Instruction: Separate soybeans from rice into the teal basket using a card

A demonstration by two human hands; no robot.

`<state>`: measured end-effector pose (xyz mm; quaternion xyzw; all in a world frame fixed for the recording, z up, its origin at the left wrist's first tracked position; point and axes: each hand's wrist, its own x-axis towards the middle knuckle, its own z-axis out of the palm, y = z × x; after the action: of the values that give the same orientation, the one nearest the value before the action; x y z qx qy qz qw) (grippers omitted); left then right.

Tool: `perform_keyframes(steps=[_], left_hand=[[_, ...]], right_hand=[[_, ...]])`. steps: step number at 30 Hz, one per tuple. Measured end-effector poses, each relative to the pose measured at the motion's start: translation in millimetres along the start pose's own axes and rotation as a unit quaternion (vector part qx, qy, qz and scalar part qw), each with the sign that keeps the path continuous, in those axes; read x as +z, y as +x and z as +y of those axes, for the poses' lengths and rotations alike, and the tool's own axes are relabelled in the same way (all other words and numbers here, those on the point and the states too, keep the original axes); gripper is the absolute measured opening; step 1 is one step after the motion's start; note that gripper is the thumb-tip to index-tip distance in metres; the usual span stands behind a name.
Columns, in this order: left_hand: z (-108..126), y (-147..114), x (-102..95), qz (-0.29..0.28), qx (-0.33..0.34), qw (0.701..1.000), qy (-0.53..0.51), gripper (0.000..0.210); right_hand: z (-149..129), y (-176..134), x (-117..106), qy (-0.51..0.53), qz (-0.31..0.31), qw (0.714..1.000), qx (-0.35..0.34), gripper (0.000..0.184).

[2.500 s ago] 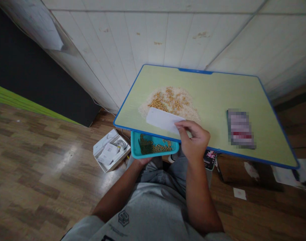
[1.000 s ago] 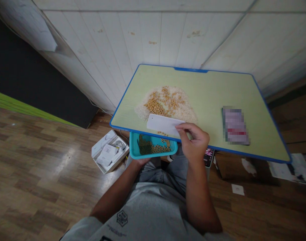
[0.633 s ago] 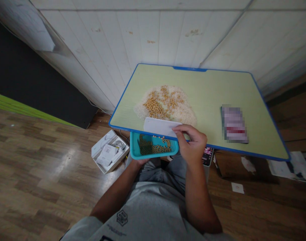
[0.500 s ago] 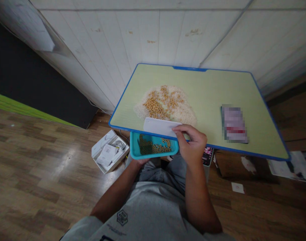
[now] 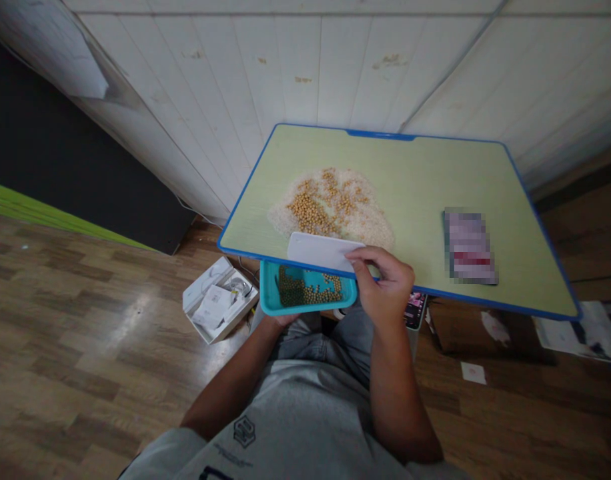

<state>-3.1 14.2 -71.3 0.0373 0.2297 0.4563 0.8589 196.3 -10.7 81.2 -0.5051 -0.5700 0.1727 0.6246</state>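
My right hand (image 5: 385,280) pinches the right end of a white flat scraper (image 5: 318,252), which lies along the near edge of a light green board (image 5: 420,180) with a blue rim. Just beyond the scraper, yellow soybeans (image 5: 308,212) lie on and among spread white rice grains (image 5: 373,223). Under the board's near edge my left hand (image 5: 285,319) holds up a turquoise tray (image 5: 308,309) from below; its fingers are mostly hidden beneath. Inside the tray are more beans (image 5: 323,293), darker-looking on the left side.
A pixelated flat object (image 5: 469,247) lies on the board's right part. White panelled wall (image 5: 285,67) rises behind the board. An open white box (image 5: 220,300) with papers and a cable sits on the wooden floor (image 5: 95,333). A cardboard box (image 5: 465,327) stands below the board at right.
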Motion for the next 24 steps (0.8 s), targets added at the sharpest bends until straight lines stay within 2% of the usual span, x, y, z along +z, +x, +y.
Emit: perform_keyframes(steps=[10, 14, 19, 24], left_hand=[[-2, 3, -9.4, 0.020, -0.010, 1.000, -0.011, 0.062], [-1, 2, -4.6, -0.004, -0.006, 1.000, -0.009, 0.063], [-1, 1, 1.4, 0.012, 0.003, 1.000, -0.002, 0.065], [-2, 2, -6.7, 0.014, 0.011, 1.000, 0.006, 0.065]], right_hand=[[-2, 2, -1, -0.001, -0.017, 1.000, -0.016, 0.024], [-3, 3, -2, -0.006, -0.026, 0.999, -0.020, 0.024], [-4, 3, -2, -0.007, -0.029, 0.999, -0.032, 0.025], [-4, 3, -3, -0.005, -0.035, 0.999, -0.039, 0.025]])
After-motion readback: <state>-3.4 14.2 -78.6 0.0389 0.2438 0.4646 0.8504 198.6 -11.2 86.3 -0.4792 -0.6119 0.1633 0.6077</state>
